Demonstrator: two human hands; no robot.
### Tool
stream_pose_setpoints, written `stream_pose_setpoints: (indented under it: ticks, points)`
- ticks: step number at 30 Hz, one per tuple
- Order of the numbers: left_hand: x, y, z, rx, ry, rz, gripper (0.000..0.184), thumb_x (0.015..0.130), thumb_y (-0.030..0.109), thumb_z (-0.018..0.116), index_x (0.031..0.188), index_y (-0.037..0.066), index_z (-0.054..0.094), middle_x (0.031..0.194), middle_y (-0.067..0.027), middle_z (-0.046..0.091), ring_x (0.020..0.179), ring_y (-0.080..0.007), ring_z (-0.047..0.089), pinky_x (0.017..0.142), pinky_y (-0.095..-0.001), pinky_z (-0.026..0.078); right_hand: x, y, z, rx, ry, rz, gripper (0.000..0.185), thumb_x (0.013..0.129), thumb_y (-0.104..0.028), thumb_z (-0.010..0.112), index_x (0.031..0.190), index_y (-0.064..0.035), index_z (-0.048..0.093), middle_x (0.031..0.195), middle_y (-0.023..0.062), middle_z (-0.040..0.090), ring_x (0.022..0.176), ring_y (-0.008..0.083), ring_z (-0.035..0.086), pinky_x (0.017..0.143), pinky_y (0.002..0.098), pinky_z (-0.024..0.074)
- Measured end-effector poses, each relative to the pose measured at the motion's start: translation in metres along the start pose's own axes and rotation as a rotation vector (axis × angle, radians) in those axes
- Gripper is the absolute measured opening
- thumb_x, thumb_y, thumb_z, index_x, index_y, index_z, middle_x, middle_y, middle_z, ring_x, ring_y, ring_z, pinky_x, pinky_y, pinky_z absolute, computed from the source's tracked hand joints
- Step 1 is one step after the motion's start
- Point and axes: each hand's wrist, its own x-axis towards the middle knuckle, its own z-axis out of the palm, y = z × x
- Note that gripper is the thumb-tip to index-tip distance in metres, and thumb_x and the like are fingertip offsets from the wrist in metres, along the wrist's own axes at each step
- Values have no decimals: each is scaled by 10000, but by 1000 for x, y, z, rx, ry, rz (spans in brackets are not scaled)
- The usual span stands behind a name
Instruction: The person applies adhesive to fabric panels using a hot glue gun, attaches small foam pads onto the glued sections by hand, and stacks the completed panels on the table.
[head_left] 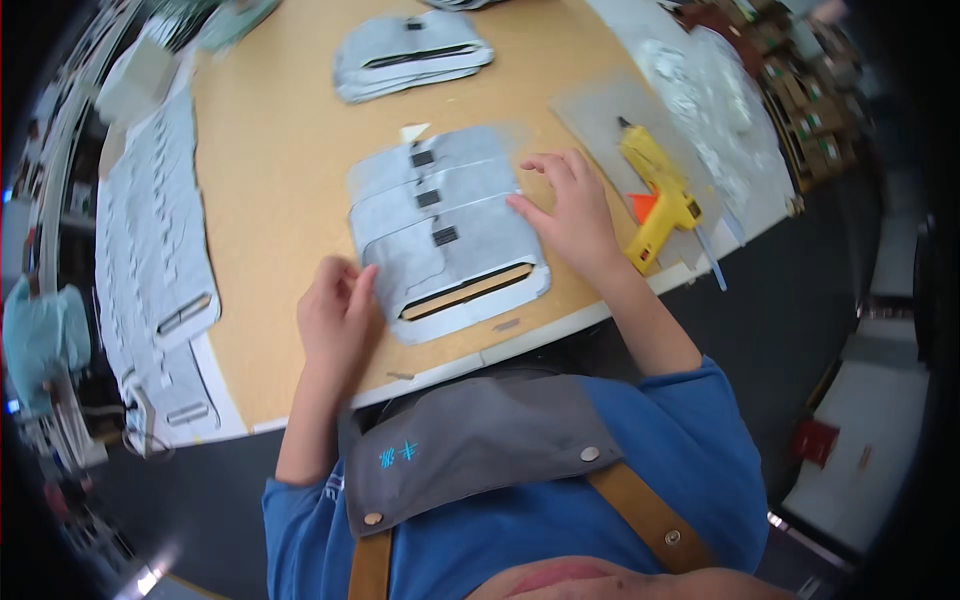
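Note:
Overlapping light grey, fabric-like panels (pixel 400 250) lie in front of me, with small black rectangular patches (pixel 444 236) joined by thin dark wires. The nearest panel has a long slot (pixel 465 292) through which the tabletop shows. At the panels' left edge is my left hand (pixel 335 305), fingers loosely curled and the thumb apart from them; I see nothing held. My right hand (pixel 575 210) hovers at the right edge, thumb and fingers apart, the thumb tip over or touching the panel. Whether either hand presses on the panels, I cannot tell.
A yellow hot glue gun (pixel 660 190) with an orange trigger lies right of my right hand. More slotted panels (pixel 410 60) are stacked at the far side. A long row of similar panels (pixel 150 250) runs along the left. Clear plastic bags (pixel 705 100) lie at the right.

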Motion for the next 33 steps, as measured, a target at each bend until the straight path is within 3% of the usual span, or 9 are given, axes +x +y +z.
stream_pose_setpoints:
  ticks: [4,6,8,10,14,17,19,21,33]
  points:
    - [0,7,-13,-682,-287,-238,112,943,156,612,895,66,564,638,27,432,525,-104,382,482,-242,333,-38,31,-40,-112,274,168,344,770,-186,803,1030,-57,619,1040,121,600,999,330,595,855,429,478]
    - [3,18,-17,-1655,-580,-527,126,971,125,487,1037,26,527,700,16,377,583,-100,337,492,-195,336,-56,50,-56,-224,340,212,361,787,-246,796,1025,-42,617,1026,129,601,992,340,597,844,433,485]
    - [7,30,-6,-1776,-616,-600,144,966,110,464,1067,20,514,733,3,386,629,-103,364,491,-186,347,-71,58,-71,-315,402,242,393,804,-306,789,1020,-28,615,1012,138,601,985,350,599,833,437,492]
    - [11,33,16,-1958,-728,-728,174,961,82,444,1104,11,513,781,-22,413,744,-103,404,484,-173,357,-86,56,-84,-429,90,821,559,806,-474,764,1011,22,611,995,183,629,966,378,626,812,459,513]
    - [19,66,50,-1802,-914,-900,155,999,179,530,1071,43,548,734,7,384,642,-97,359,483,-172,350,-79,56,-93,-344,-25,976,699,767,-583,754,1005,59,614,962,230,668,930,402,661,800,467,529]
    - [27,103,78,-1218,-1001,-597,215,1006,241,563,1094,47,589,701,9,438,599,-109,402,494,-226,403,-77,61,-87,-189,70,910,675,754,-532,781,1005,74,621,942,256,692,911,403,682,809,454,533]
    - [36,115,114,-361,-630,372,270,996,261,577,1186,74,616,719,-35,576,608,-175,558,541,-317,476,-79,67,-83,-112,144,901,626,762,-489,781,1002,69,627,920,239,703,897,391,690,803,444,533]
    - [51,116,151,-66,-447,765,333,984,285,575,1272,124,611,861,-74,683,737,-255,683,615,-386,531,-86,80,-77,-92,241,813,544,766,-445,794,908,59,645,814,189,692,759,314,683,691,395,518]
    - [63,145,200,317,-376,841,349,977,319,549,1277,142,576,843,-89,689,735,-289,693,607,-411,545,-79,71,-78,-114,171,953,606,759,-491,769,1029,32,624,946,220,703,901,377,692,813,452,529]
